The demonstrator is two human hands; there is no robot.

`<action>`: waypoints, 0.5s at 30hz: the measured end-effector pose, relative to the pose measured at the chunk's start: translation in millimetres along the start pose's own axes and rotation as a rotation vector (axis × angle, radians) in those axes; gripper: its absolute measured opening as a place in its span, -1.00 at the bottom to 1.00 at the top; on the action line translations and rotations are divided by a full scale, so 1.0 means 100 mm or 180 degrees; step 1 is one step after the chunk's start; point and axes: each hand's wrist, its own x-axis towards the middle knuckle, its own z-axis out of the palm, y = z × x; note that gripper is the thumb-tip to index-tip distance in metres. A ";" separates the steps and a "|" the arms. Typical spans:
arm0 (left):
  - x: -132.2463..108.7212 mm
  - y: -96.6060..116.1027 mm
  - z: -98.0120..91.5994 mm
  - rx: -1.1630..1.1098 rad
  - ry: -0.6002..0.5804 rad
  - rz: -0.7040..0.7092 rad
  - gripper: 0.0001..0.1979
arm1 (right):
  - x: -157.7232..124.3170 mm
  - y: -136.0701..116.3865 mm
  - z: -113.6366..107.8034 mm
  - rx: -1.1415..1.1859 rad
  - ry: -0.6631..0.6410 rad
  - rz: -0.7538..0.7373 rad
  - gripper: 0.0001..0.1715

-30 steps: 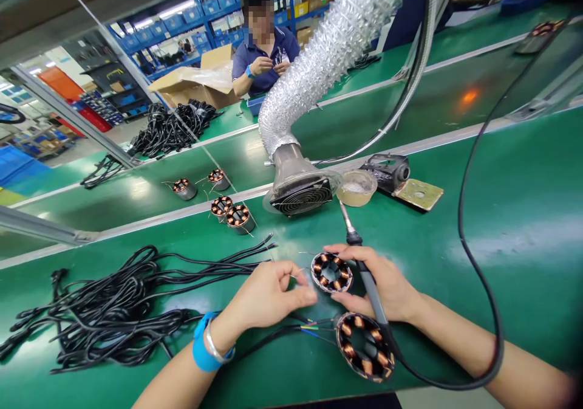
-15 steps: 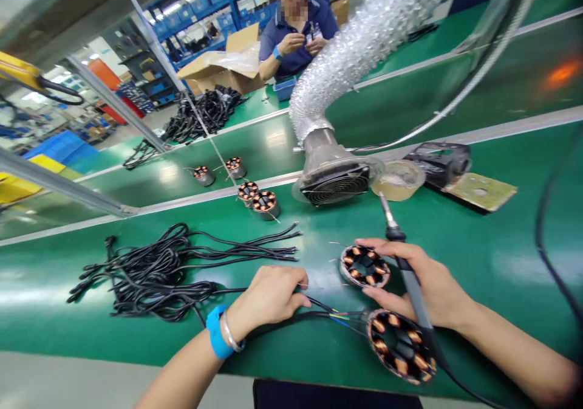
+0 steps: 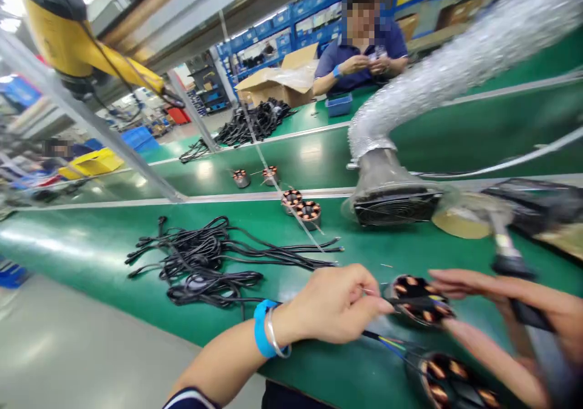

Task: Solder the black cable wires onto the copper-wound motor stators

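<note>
My left hand (image 3: 339, 305) pinches a black cable (image 3: 403, 302), whose end with coloured wires lies over a copper-wound stator (image 3: 412, 284). At the right, my right hand (image 3: 505, 302), blurred, has a soldering iron (image 3: 519, 263) held across it, the metal tip pointing up and away. Its thumb and fingers reach to the right rim of that same stator. Below, a second stator (image 3: 437, 378) stands near the front edge, with blue, yellow and other thin wires (image 3: 392, 345) running to it from a black cable.
A pile of black cables (image 3: 200, 257) lies left of my hands. Several more stators (image 3: 308, 214) stand near the metal rail. A fume extractor (image 3: 394, 199) with a foil hose is ahead, beside a round yellowish dish (image 3: 462, 220). A co-worker (image 3: 362, 56) sits across the bench.
My view has swung left. My left hand has brought the cable end from left of the upper stator to over it. My right hand stays by that stator, the iron still in it.
</note>
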 end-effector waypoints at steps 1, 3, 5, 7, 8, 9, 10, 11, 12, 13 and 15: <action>0.02 -0.03 0.05 0.0160 0.0072 0.0009 -0.85 | 0.01 -0.08 -0.01 0.0141 -0.0044 -0.0032 -0.60; 0.05 -0.11 0.11 0.0413 0.0164 -0.0026 -0.84 | 0.03 -0.20 0.02 0.0460 -0.0152 -0.0094 -0.64; 0.08 -0.18 0.10 0.0572 0.0150 -0.0061 -0.82 | 0.06 -0.26 0.09 0.0563 -0.0283 -0.0168 -0.68; 0.13 -0.20 0.06 0.0515 0.0048 -0.0090 -0.77 | 0.11 -0.28 0.14 0.0619 -0.0328 -0.0236 -0.66; 0.15 -0.19 0.04 0.0436 0.0017 -0.0086 -0.72 | 0.14 -0.29 0.16 0.0643 -0.0328 -0.0285 -0.64; 0.17 -0.18 0.01 0.0354 0.0013 -0.0049 -0.68 | 0.16 -0.30 0.18 0.0664 -0.0341 -0.0358 -0.64; 0.19 -0.16 -0.01 0.0282 0.0018 0.0020 -0.64 | 0.18 -0.31 0.20 0.0674 -0.0346 -0.0447 -0.64; 0.21 -0.15 -0.02 0.0217 0.0023 0.0110 -0.61 | 0.20 -0.33 0.21 0.0670 -0.0352 -0.0544 -0.64; 0.23 -0.14 -0.02 0.0131 -0.0007 0.0191 -0.60 | 0.22 -0.34 0.22 0.0664 -0.0351 -0.0641 -0.65; 0.25 -0.14 -0.01 -0.0030 -0.0101 0.0217 -0.59 | 0.23 -0.36 0.23 0.0658 -0.0342 -0.0724 -0.65; 0.28 -0.17 0.02 -0.0615 -0.0463 0.0012 -0.56 | 0.24 -0.37 0.25 0.0654 -0.0288 -0.0812 -0.64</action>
